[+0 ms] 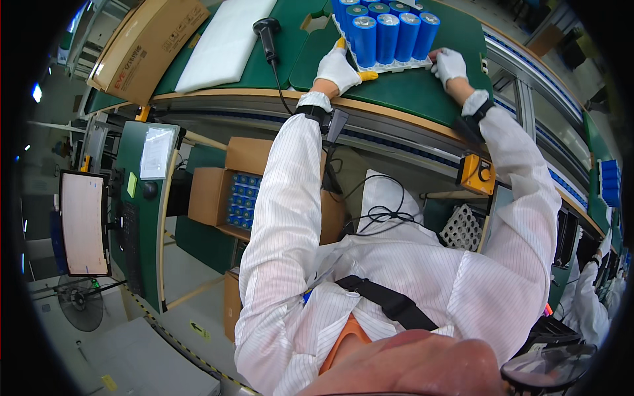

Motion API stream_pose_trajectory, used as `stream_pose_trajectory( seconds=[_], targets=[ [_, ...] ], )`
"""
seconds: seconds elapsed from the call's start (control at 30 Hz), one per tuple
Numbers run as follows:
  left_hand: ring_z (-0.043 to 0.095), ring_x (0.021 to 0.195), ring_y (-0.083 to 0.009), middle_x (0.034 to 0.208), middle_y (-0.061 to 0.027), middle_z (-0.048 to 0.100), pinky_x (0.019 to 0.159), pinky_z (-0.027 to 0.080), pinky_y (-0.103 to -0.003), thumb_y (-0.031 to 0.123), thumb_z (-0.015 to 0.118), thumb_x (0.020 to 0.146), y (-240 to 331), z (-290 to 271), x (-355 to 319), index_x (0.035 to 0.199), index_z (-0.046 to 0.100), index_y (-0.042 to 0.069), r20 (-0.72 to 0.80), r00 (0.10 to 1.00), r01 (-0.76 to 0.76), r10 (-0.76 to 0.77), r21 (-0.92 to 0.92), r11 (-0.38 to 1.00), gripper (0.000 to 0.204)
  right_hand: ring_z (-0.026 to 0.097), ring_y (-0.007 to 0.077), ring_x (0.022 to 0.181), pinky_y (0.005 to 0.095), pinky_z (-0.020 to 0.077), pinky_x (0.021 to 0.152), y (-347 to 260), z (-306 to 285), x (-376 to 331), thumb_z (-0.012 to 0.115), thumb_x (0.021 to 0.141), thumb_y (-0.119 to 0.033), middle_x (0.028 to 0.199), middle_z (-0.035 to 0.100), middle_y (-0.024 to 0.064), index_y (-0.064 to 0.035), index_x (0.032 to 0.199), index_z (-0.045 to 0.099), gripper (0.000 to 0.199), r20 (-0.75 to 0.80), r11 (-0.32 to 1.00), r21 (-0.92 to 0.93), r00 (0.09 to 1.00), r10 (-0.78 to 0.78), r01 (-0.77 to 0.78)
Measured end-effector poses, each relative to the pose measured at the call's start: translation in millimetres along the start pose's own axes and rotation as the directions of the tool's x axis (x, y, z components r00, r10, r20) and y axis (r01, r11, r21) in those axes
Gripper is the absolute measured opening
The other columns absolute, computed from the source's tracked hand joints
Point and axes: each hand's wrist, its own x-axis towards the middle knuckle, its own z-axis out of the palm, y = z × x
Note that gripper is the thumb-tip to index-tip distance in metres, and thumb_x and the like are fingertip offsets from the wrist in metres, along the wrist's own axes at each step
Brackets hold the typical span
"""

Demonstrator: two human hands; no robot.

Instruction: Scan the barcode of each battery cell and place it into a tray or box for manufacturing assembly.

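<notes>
Several blue cylindrical battery cells (386,33) stand packed in a white holder tray (396,66) on a green workbench mat (422,89). My left hand (337,67), in a white glove, presses against the tray's left side, with a yellow tool (367,76) under its fingers. My right hand (449,65), also gloved, grips the tray's right corner. Both arms wear white striped sleeves with black wrist straps.
A black handheld scanner (267,33) lies left of the tray, beside a white foam sheet (224,43) and a brown carton (148,46). An open box of blue cells (243,198) sits below the bench. A monitor (84,223) stands at left. Another person's sleeve (588,303) shows at right.
</notes>
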Motion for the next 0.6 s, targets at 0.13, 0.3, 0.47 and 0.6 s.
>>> stream_pose_trajectory(
  seconds=[0.13, 0.3, 0.47, 0.6],
  targets=[
    [0.059, 0.122, -0.0341, 0.137, -0.0242, 0.056, 0.104, 0.047, -0.035, 0.055, 0.090, 0.059, -15, 4, 13, 0.144, 0.040, -0.006, -0.029, 1.000, 0.000, -0.001, -0.024, 1.000, 0.116, 0.061, 0.0129, 0.062, 0.0259, 0.0471, 0.054, -4, -5, 77, 0.042, 0.099, -0.009, 0.089, 0.070, 0.0077, -0.0027, 0.108, 0.066, 0.027, 0.105, 1.000, -0.020, 0.994, -0.012, 0.014],
    [0.057, 0.126, -0.0321, 0.137, -0.0232, 0.057, 0.106, 0.045, -0.034, 0.043, 0.091, 0.064, -36, 6, 30, 0.145, 0.040, -0.006, -0.037, 0.999, -0.043, 0.037, -0.178, 0.983, 0.107, 0.061, 0.0128, 0.065, 0.0262, 0.0490, 0.059, 21, 4, 181, 0.042, 0.098, -0.008, 0.085, 0.069, 0.0060, -0.0026, 0.120, 0.064, 0.031, 0.081, 0.964, -0.136, 0.972, -0.220, 0.230],
    [0.057, 0.127, -0.0285, 0.137, -0.0213, 0.058, 0.105, 0.046, -0.033, 0.027, 0.091, 0.068, -47, 9, 45, 0.143, 0.044, -0.004, -0.020, 0.999, -0.040, 0.035, -0.404, 0.914, 0.094, 0.060, 0.0239, 0.118, 0.0319, 0.0450, 0.102, 36, 12, 249, 0.051, 0.101, -0.021, 0.134, 0.060, 0.0172, -0.0032, 0.135, 0.056, 0.039, 0.279, 0.907, -0.231, 0.917, -0.285, 0.352],
    [0.057, 0.126, -0.0260, 0.134, -0.0204, 0.060, 0.105, 0.045, -0.032, 0.016, 0.088, 0.074, -48, 4, 58, 0.141, 0.046, -0.006, 0.026, 1.000, 0.005, 0.006, -0.408, 0.913, 0.082, 0.066, 0.0169, 0.089, 0.0292, 0.0512, 0.080, 18, 14, 235, 0.049, 0.099, -0.014, 0.106, 0.072, 0.0110, -0.0074, 0.115, 0.070, 0.027, 0.334, 0.888, -0.063, 0.848, -0.412, 0.456]
  ],
)
